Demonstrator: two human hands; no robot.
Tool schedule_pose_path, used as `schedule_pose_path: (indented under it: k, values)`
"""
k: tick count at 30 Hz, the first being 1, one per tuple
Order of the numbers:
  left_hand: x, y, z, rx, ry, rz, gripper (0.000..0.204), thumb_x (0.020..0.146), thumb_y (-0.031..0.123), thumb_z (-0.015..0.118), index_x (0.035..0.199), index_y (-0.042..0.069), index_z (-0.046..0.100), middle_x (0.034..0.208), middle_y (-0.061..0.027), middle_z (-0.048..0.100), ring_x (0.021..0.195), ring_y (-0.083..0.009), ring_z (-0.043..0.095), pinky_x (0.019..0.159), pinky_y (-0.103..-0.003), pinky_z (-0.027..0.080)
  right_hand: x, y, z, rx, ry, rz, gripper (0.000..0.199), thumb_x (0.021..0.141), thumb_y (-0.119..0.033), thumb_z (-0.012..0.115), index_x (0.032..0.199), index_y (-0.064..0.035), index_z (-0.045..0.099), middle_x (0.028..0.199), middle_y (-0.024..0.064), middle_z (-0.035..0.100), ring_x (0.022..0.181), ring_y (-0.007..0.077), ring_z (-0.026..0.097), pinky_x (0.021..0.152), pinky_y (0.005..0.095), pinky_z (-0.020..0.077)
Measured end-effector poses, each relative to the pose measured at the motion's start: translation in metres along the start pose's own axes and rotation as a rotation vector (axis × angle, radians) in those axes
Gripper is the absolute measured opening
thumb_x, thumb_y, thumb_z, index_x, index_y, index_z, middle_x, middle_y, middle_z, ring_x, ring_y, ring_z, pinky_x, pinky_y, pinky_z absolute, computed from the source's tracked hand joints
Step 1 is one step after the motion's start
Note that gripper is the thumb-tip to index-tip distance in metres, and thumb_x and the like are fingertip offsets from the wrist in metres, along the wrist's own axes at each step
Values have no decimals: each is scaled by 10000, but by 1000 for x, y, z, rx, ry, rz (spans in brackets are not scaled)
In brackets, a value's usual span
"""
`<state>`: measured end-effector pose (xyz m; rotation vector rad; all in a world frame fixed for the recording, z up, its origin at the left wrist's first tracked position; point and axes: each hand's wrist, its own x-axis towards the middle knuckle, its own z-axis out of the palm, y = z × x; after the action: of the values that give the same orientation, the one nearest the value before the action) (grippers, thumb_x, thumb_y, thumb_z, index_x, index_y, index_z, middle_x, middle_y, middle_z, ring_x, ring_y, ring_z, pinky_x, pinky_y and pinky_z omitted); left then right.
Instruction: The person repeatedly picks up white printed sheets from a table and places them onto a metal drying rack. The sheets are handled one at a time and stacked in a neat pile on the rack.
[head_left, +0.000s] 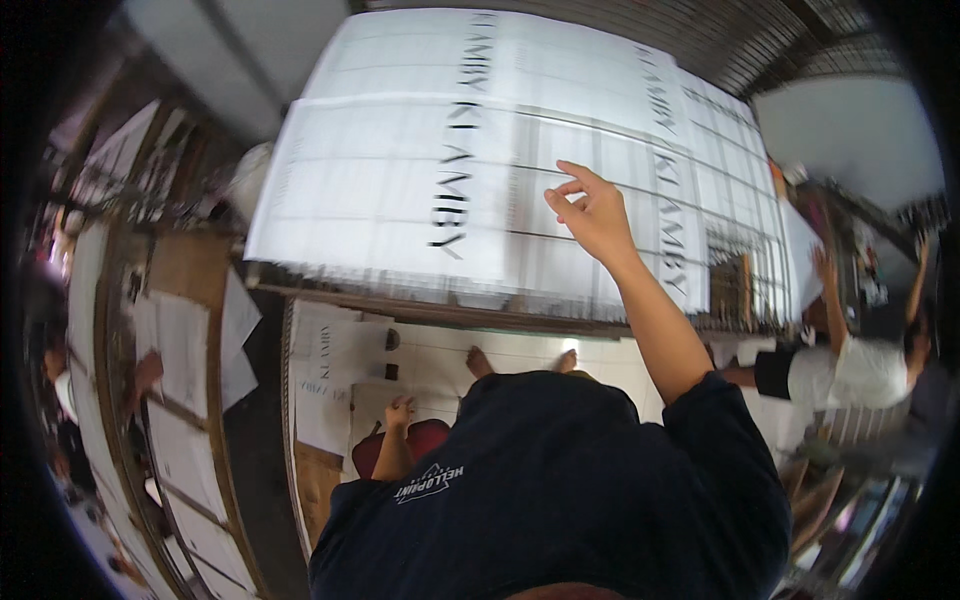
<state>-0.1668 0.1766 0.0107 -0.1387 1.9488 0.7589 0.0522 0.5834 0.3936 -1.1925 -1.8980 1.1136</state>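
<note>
Above the far part of the wide rack, my right hand (594,208) reaches out with thumb and forefinger apart and the other fingers bent. It looks to hold nothing; I cannot tell whether it touches the sheets below. Large white sheets (400,190) with black lettering lie over the dark wire rack (750,245), in front of me. Low at my left side, my left hand (399,411) hangs away from the rack, beside a red seat (420,444). Its fingers are loosely bent and appear to hold nothing.
More printed sheets (322,380) lie low to the left, under the rack's edge. Beyond them stands a framed rack (215,400) with white sheets and another person's hand (150,369). At right, a person in a white shirt (845,372) raises both arms.
</note>
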Motion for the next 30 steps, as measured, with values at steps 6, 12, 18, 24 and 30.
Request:
schedule_pose_path:
  k: [6,12,18,24,30]
  values:
    - [29,-44,40,145,-176,26,432,820,196,607,1223,113,476,1038,-107,600,877,-245,578,779,-426,443,-84,3,-157,154,366,-145,355,813,-125,611,1143,-9,546,785,43,611,589,80,551,519,203,425]
    - [-44,-16,127,384,-76,24,396,827,234,613,1183,98,505,1021,-127,599,907,-251,581,791,-450,447,-191,92,-368,16,1265,-391,244,839,-80,579,1067,3,549,731,19,571,587,69,523,509,186,415]
    - [-82,-21,247,1116,-359,512,406,794,267,645,1121,52,538,960,-124,620,851,-185,593,717,-326,472,-279,396,-527,350,1595,145,152,812,-197,597,859,-58,559,643,-12,536,509,100,493,443,231,401]
    - [-252,52,431,835,-557,729,374,801,189,639,1120,40,512,915,-91,609,842,-148,583,740,-259,467,-278,555,-493,1112,1047,978,493,801,-336,575,1221,-119,434,1168,43,503,1080,215,454,870,418,379]
    - [-353,82,576,790,-1013,681,420,808,165,651,1167,41,471,932,-101,589,861,-162,575,762,-278,464,-252,592,-490,1248,1071,859,309,814,-245,585,1085,-117,509,1069,38,530,940,180,496,793,378,406]
